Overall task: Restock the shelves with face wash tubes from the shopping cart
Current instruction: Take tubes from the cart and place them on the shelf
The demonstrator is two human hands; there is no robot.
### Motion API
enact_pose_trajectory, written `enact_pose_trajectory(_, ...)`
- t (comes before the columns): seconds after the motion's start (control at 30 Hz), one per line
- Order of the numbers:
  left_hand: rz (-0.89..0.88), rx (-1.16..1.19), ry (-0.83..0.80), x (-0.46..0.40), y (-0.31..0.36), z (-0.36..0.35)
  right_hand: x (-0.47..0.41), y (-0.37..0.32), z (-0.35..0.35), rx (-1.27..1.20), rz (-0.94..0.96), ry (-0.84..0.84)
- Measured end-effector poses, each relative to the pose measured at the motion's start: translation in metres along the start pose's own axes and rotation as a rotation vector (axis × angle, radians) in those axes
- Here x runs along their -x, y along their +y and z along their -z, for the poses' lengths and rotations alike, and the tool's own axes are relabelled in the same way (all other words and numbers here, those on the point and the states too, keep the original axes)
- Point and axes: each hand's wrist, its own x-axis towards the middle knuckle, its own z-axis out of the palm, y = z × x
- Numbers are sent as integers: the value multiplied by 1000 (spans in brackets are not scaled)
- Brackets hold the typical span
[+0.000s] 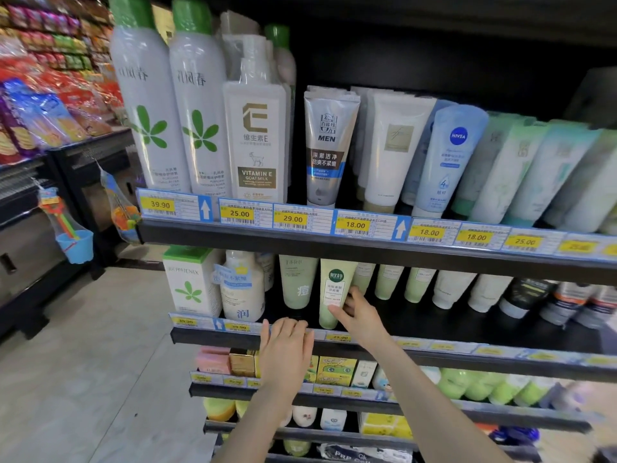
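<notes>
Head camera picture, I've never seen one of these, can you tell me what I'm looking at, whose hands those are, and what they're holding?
There is no machine here. The one picture comes from a wide-angle camera worn on a person's head, looking forward and down, so the two bare arms reaching up from the bottom are the wearer's own.

They face a shop shelf unit stocked with skin-care bottles and tubes above yellow price tags. The right hand has its fingers around a pale green face wash tube with a round green logo, standing cap down on the second shelf beside another pale green tube. That is the only grip in the picture. The left hand holds nothing; it lies flat on the front edge of that same shelf.

The shopping cart is not in view.
</notes>
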Motion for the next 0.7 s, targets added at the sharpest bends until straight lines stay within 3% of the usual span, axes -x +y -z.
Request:
enact_pose_trajectory(0.13,-35,-74,-198,-3,2,18,15,-2,10,158,0,130)
enact_pose_trajectory(0.37,-288,-157,-219,-5,40,46,74,13,53,864,-73,256)
enact_pose_trajectory(0.7,-740,-186,-151,20,178,35,192,63,140,946,-410,418)
